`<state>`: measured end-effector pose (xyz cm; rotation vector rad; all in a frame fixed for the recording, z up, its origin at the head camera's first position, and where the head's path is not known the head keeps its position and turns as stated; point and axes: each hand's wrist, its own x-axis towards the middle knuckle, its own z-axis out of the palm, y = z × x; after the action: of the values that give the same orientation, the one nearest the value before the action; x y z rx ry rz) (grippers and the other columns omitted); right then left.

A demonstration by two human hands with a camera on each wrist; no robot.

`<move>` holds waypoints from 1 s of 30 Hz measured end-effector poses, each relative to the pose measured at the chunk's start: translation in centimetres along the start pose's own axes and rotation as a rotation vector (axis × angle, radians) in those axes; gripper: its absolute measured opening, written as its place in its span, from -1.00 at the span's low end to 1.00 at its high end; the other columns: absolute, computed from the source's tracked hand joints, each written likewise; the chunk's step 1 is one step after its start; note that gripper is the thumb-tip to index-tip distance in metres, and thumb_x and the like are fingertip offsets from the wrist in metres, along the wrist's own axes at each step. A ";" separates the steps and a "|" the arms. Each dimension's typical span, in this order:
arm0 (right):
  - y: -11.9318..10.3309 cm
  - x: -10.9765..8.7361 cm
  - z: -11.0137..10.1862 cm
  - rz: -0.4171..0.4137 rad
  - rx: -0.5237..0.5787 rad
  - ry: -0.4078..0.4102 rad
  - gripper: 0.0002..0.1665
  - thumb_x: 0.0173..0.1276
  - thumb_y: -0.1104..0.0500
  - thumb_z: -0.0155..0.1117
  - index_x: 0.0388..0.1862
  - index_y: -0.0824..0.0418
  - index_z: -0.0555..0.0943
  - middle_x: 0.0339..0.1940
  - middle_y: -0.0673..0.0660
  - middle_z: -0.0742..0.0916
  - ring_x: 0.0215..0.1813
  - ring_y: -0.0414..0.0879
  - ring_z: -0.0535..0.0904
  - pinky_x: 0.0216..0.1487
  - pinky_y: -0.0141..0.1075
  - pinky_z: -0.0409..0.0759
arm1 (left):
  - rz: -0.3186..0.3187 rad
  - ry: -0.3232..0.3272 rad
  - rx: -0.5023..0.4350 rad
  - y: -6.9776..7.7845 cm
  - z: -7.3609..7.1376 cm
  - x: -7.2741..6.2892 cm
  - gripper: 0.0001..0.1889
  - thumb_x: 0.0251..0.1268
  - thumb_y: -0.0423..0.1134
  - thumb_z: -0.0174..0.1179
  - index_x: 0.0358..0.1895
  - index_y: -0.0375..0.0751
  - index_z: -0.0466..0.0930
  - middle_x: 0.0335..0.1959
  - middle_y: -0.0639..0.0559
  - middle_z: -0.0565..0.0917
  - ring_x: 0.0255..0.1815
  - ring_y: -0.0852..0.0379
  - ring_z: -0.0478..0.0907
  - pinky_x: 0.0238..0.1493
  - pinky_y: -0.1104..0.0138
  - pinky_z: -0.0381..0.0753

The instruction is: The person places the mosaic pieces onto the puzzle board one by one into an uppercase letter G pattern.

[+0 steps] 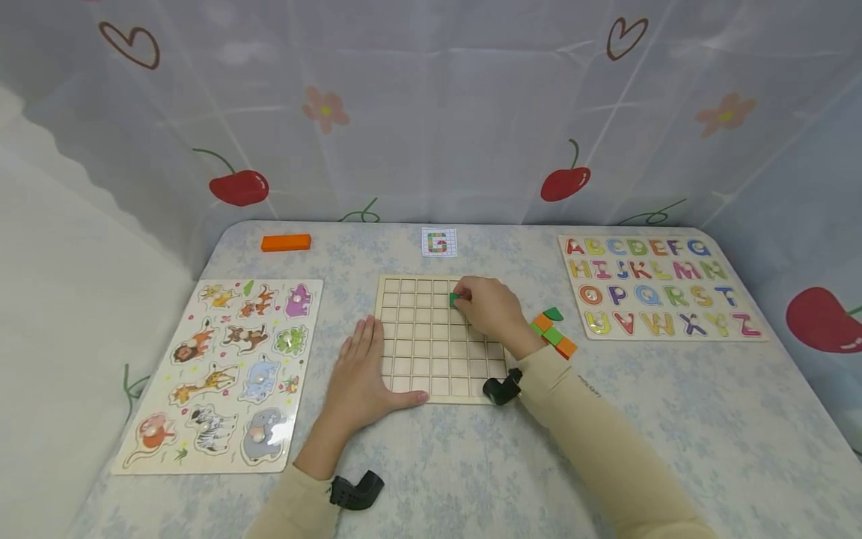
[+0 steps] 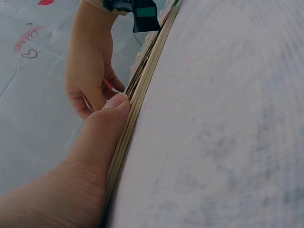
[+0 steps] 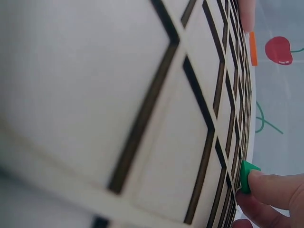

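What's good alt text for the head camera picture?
A right hand pinches a green block at a wooden grid board, while the left hand rests against the board's near-left corner. Loose colored blocks lie right of the board, a small card behind it. An animal puzzle sits left, an alphabet puzzle right.

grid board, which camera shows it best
The head view: it shows nearly the whole board from above, though the right hand hides part. The left wrist view shows mainly its edge, touched by the left hand; the right wrist view gives a close, slanted part of its grid.
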<state>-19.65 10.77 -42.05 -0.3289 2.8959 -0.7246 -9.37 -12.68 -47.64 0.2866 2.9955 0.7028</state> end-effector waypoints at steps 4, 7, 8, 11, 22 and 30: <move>0.0 0.0 0.0 -0.010 -0.003 0.004 -0.87 0.44 0.08 0.26 -0.12 0.03 0.70 -0.22 0.01 0.76 -0.28 -0.07 0.63 -0.29 -0.21 0.58 | -0.003 0.000 0.001 0.0 0.0 0.1 0.55 -0.35 0.74 0.15 0.60 -0.31 -0.25 0.65 -0.16 -0.21 0.68 -0.06 -0.31 0.65 0.00 -0.17; 0.0 0.0 0.0 -0.021 -0.016 0.009 -0.87 0.44 0.10 0.27 -0.14 0.06 0.72 -0.22 0.02 0.76 -0.32 -0.08 0.60 -0.32 -0.24 0.56 | -0.001 -0.001 0.000 0.1 0.0 0.2 0.55 -0.35 0.74 0.16 0.60 -0.31 -0.25 0.65 -0.17 -0.21 0.68 -0.07 -0.31 0.65 0.00 -0.16; 0.0 0.0 -0.1 -0.023 -0.023 0.010 -0.86 0.43 0.11 0.28 -0.13 0.07 0.73 -0.19 0.04 0.75 -0.32 -0.08 0.59 -0.32 -0.25 0.56 | -0.001 -0.001 -0.001 0.2 0.0 0.2 0.55 -0.35 0.73 0.17 0.60 -0.31 -0.25 0.65 -0.17 -0.21 0.68 -0.07 -0.30 0.65 0.00 -0.16; 0.0 -0.1 -0.1 -0.028 -0.044 0.011 -0.81 0.43 0.14 0.28 -0.07 0.11 0.76 -0.10 0.09 0.72 -0.27 -0.06 0.59 -0.33 -0.28 0.54 | 0.000 -0.003 0.003 0.2 0.0 0.2 0.55 -0.35 0.73 0.17 0.60 -0.30 -0.25 0.65 -0.17 -0.21 0.68 -0.07 -0.30 0.65 0.01 -0.16; -0.3 -1.0 -0.2 -0.066 -0.100 0.009 -0.74 0.43 0.22 0.25 0.03 0.11 0.76 -0.03 0.17 0.70 -0.18 0.00 0.64 -0.39 -0.31 0.53 | 0.007 0.013 0.013 0.1 0.1 0.1 0.53 -0.32 0.74 0.15 0.60 -0.31 -0.23 0.65 -0.17 -0.18 0.68 -0.08 -0.28 0.64 0.00 -0.14; 1.9 -2.5 -2.0 -0.009 -0.075 0.017 -0.61 0.42 0.21 0.21 0.21 0.09 0.64 -0.02 0.13 0.68 -0.41 -0.03 0.56 -0.57 -0.34 0.37 | -0.002 0.005 0.034 0.4 0.0 0.1 0.53 -0.32 0.70 0.20 0.59 -0.34 -0.21 0.65 -0.20 -0.18 0.68 -0.10 -0.27 0.64 -0.02 -0.13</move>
<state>-17.97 13.93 -41.00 -0.3454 2.9448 -0.6246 -9.37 -12.33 -47.43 0.2835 3.0144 0.6539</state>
